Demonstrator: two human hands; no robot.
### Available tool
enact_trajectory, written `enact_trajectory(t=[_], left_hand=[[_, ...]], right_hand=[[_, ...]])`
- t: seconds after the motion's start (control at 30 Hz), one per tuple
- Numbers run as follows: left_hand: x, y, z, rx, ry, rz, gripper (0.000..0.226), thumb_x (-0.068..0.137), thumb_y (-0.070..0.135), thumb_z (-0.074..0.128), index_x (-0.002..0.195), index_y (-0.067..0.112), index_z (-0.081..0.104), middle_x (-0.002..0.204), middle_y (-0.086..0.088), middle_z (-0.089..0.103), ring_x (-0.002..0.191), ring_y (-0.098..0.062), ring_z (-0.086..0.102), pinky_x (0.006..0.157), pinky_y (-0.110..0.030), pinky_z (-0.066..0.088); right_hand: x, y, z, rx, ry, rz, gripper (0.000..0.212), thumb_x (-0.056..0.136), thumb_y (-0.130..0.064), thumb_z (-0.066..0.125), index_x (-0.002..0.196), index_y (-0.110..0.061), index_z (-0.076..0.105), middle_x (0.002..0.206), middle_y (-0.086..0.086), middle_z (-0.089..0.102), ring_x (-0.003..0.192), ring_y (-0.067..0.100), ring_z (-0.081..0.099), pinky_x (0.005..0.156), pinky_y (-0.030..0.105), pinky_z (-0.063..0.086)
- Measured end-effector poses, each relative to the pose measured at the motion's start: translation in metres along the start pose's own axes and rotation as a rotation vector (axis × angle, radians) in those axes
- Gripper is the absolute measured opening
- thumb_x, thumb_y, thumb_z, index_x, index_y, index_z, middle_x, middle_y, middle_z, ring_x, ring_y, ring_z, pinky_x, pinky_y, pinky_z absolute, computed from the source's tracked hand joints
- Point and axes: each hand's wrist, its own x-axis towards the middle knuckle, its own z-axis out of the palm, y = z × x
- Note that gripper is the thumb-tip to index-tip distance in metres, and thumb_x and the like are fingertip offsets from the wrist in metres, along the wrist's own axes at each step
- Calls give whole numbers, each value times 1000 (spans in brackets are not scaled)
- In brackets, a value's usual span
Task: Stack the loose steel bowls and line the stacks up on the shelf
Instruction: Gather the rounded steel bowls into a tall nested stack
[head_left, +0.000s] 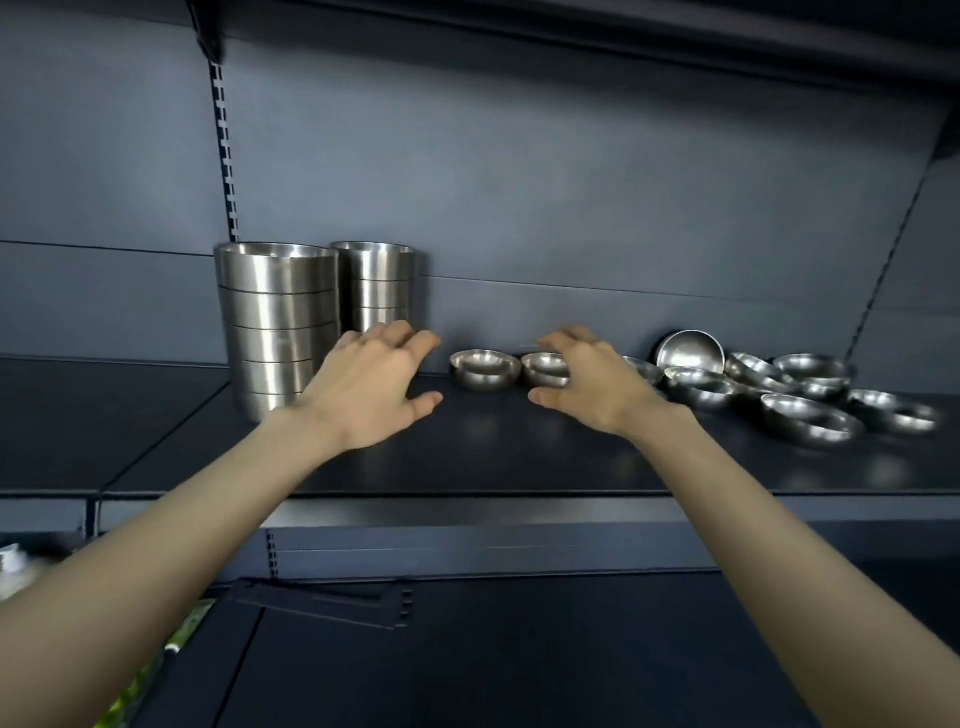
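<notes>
Two stacks of steel bowls are standing upright at the left of the shelf (519, 447), their long axis running straight up and their mouths facing up. The taller stack (275, 317) is sitting nearer the front, and the shorter stack (376, 280) is standing just beside it against the back panel (519, 208). Near the middle, at the back, the first small bowl (485, 369) is sitting mouth up. The second small bowl (545, 366) beside it is being partly hidden by the fingers of the right hand (592, 384). Loose bowls (810, 421) are lying scattered at the right, most with mouths up, while one tipped bowl (691, 351) is leaning on its edge behind them. The left hand (371, 387) is hovering in front of the stacks, fingers spread and relaxed, gripping nothing. The right hand is reaching palm down, fingers loosely spread; whether it is touching the second small bowl cannot be told.
</notes>
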Motion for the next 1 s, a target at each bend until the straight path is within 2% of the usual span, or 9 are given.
enact_trajectory(t=[0.23,0.57,0.83,0.93,1.0], left_hand=[[33,38,24,48,-42,29,60,90,50,52,140,22,35,134,-3,46,125,-25,42,102,-39,33],[95,26,96,18,-84,-37,62,89,51,53,141,22,35,135,-3,46,124,-24,43,103,-39,33],[139,-6,153,-196,-133,-180,79,82,54,62,145,21,28,139,-3,42,130,-26,41,104,-42,36],[145,-17,172,-323,-173,-254,91,77,57,68,147,19,24,144,-3,36,134,-24,38,107,-38,35],[148,-23,183,-431,-190,-296,101,71,57,72,148,18,21,148,-4,32,136,-23,36,109,-33,33]], right_hand=[[-3,51,-9,-58,19,-1,66,87,-35,68,144,-20,38,157,5,24,137,31,35,103,37,34],[64,110,31,-18,-56,-29,64,87,-36,67,142,-19,39,152,7,31,134,30,38,107,40,36],[140,133,65,88,-138,-39,74,82,-38,73,144,-18,38,148,5,38,135,26,38,109,41,35],[164,136,77,127,-192,-59,79,79,-41,76,144,-18,38,148,6,40,136,23,38,110,31,32],[178,139,83,157,-222,-72,82,76,-41,78,144,-18,39,148,5,41,136,21,38,104,23,29]])
